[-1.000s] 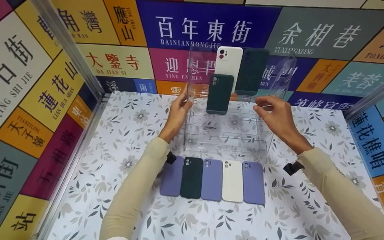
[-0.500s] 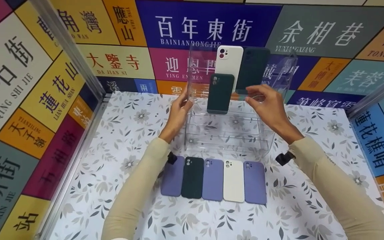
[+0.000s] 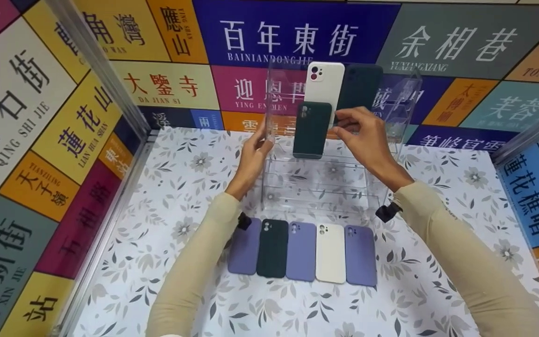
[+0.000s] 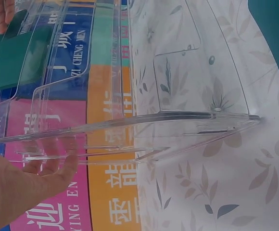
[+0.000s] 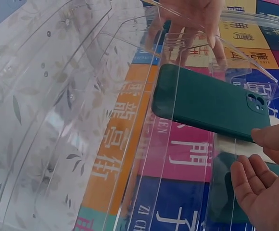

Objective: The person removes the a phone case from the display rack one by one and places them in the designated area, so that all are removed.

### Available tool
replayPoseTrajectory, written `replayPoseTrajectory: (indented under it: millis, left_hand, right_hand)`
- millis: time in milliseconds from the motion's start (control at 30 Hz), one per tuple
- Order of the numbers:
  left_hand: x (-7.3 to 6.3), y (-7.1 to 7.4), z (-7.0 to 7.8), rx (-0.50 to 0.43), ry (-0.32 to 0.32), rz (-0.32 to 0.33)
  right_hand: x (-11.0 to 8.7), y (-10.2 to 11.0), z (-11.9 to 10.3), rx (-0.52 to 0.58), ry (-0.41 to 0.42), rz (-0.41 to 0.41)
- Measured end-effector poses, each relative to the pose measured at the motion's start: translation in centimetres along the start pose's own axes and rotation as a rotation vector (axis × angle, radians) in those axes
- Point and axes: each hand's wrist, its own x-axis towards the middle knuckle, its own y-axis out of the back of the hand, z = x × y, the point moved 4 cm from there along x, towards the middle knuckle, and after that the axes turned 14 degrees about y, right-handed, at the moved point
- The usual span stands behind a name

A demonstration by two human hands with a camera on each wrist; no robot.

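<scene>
A clear tiered display stand [image 3: 321,187] rises at the back of the table. My left hand [image 3: 253,157] grips its left side, the fingers showing through the clear plastic in the left wrist view. One dark green phone case [image 3: 312,133] leans on a lower tier, overlapping a white phone case [image 3: 324,84] behind it. Another dark green phone case [image 3: 360,89] stands at the upper right, partly hidden by my right hand [image 3: 365,138]. That hand's bent fingers are at the front green case's right edge; in the right wrist view its thumb [image 5: 264,137] meets the edge near the camera cutout.
In front of the stand, several phone cases lie flat in a row: a purple one [image 3: 244,248] at the left end, then dark green [image 3: 273,248], purple, white [image 3: 330,252] and purple. Sign-printed walls [image 3: 166,89] enclose the flower-patterned table [image 3: 157,201].
My right hand has moved left across the stand, from below the upper right green case to the front green case's right edge. The left hand keeps its grip on the stand.
</scene>
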Motion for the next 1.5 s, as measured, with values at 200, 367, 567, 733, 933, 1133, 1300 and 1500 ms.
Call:
replayPoseTrajectory:
  millis: [200,367,567,733,933,1133,1300,1500]
  left_hand:
    - [0.0,0.0,-0.1,-0.019,-0.007,-0.006]
    - [0.0,0.0,0.0,-0.025,-0.014,-0.006]
    - [0.0,0.0,0.0,-0.024,-0.016,0.002]
    - [-0.1,0.0,0.0,-0.020,-0.012,0.003]
    - [-0.2,0.0,0.0,-0.016,0.007,0.000]
    - [-0.2,0.0,0.0,0.004,0.014,0.006]
    - [-0.2,0.0,-0.1,0.004,0.019,0.005]
    - [-0.1,0.0,0.1,0.004,-0.006,-0.001]
  right_hand:
    - [0.8,-0.3,0.0,-0.005,-0.031,0.003]
    - [1.4,-0.6,-0.2,0.004,-0.034,0.011]
    - [1.8,-1.0,-0.3,-0.003,-0.026,0.015]
    - [1.8,-1.3,-0.2,-0.005,-0.010,0.017]
    - [1.6,-1.5,-0.5,0.031,-0.003,0.076]
    - [1.4,-1.3,-1.3,0.079,0.016,0.130]
    - [1.2,-0.3,-2.1,0.086,0.052,0.178]
    - [0.9,1.4,-2.8,0.078,0.049,0.213]
